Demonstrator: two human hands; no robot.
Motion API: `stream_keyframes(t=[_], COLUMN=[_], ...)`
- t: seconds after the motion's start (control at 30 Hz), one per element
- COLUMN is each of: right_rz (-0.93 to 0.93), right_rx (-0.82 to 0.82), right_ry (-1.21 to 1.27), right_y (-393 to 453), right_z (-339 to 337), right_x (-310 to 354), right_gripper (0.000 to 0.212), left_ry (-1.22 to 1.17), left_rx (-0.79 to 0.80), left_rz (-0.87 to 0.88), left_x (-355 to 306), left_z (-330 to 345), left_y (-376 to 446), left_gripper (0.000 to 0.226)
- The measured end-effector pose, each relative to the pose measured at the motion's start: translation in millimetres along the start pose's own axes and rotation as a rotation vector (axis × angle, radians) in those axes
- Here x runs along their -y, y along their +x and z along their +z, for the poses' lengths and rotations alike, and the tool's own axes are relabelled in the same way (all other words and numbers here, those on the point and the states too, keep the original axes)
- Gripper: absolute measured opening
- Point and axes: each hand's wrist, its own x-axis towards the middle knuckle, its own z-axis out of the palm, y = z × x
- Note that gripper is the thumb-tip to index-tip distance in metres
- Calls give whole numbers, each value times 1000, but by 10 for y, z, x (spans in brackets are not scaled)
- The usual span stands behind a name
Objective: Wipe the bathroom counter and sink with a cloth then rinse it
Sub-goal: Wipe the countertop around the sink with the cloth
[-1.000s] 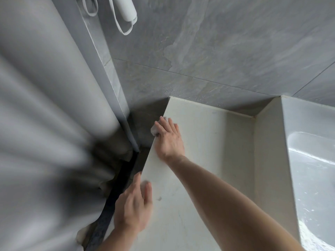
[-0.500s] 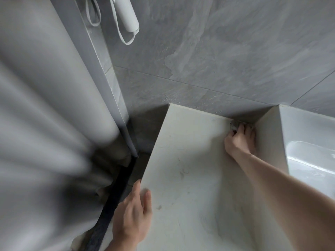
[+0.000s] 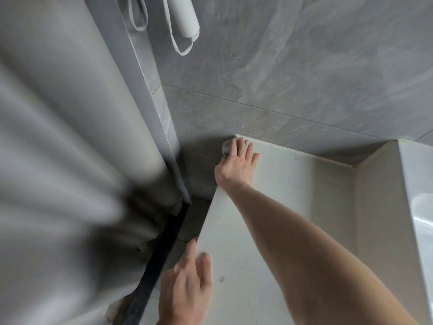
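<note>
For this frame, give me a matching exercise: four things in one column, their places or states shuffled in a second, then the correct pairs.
Things:
1. right hand
2. left hand
3. cloth
4. shower curtain

Places or states:
A. hangs in folds at the left of the view
B. bunched at the counter's far left corner, under fingers
C. rests flat on the counter's near left edge
D. presses down at the far corner by the tiled wall

Pairs: 1-D, 2-C, 3-B, 4-A
</note>
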Motion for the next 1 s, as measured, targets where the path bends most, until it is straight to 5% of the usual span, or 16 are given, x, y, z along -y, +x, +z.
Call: stream_keyframes(t=[0.33,0.63,0.83,1.0], right_rz=[-156,253,443,98], right_rx=[-56,-284,-314,-70], right_ry=[-28,-42,31,-22], right_y=[34,-294,-216,-191], right_z=[-332,-723,-568,-299], right_x=[-1059,-2211,-1841,-1055], right_gripper=[55,59,67,68], left_ry=[-88,-104,-65,-90], left_rx=[-57,-39,5,-44], left_rz=[-5,-15,45,9], left_x=[-28,-35,13,16], left_z=[-7,-27,23,37], left_y=[-10,-29,9,9], left_gripper=[69,61,62,68])
